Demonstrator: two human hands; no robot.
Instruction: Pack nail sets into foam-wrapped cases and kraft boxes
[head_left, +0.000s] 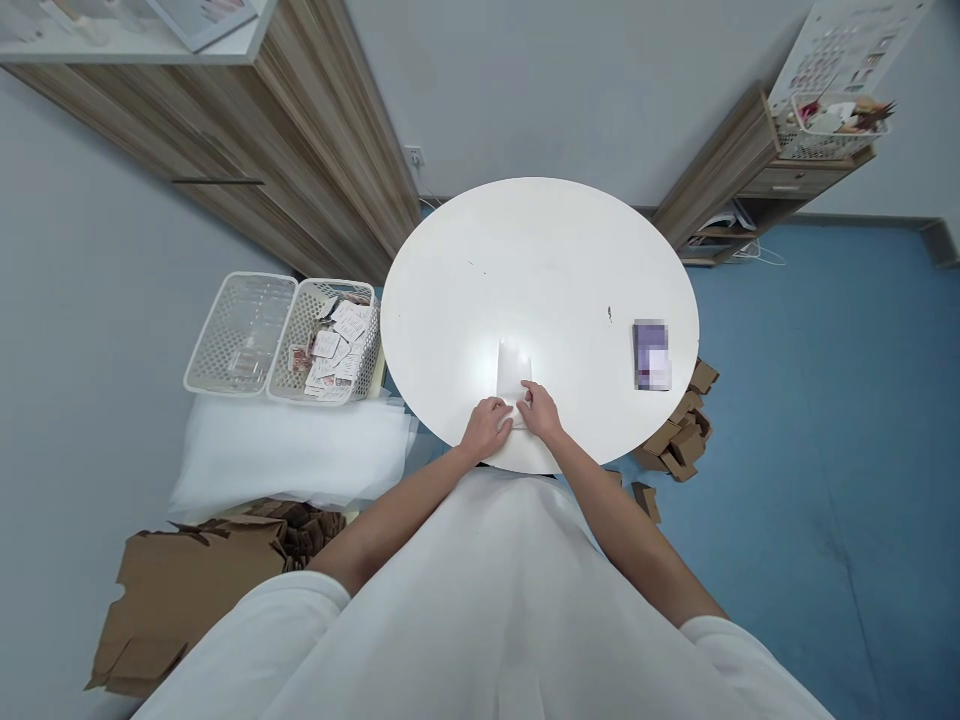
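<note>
A small white paper bag or envelope (514, 368) lies flat on the round white table (540, 260), near its front edge. My left hand (486, 428) and my right hand (538, 410) meet at the near end of this white piece. Both sets of fingers are curled and pinch its lower edge. The paper reaches away from me towards the table's middle.
A purple and white card or packet (650, 354) lies at the table's right. Left of the table stand two white baskets (244, 332), one holding several small packets (334, 348). Flattened cardboard (187, 590) lies on the floor at left, with brown cardboard pieces (679, 425) at right.
</note>
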